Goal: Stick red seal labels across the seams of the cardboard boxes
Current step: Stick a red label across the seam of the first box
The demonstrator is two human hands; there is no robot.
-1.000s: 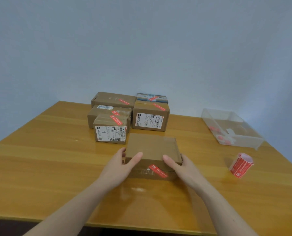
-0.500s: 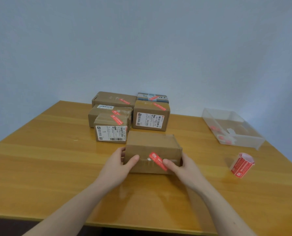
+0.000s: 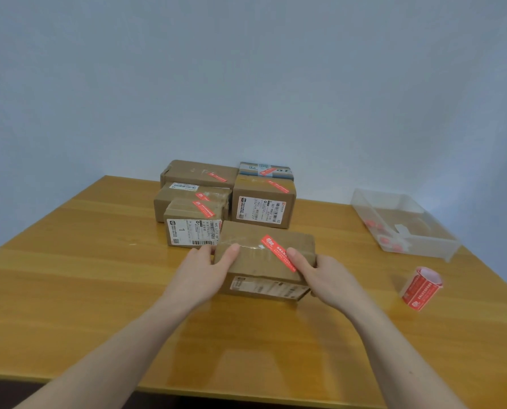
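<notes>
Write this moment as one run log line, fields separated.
left hand: gripping box | right hand: gripping box | red label: stuck on box | label roll: on table

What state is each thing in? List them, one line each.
Held box: gripped at both ends, red label stuck on top.
Left hand: gripping it.
Right hand: gripping it.
Stacked boxes: closed, labelled.
Label roll: lying on its side.
Clear bin: open.
</notes>
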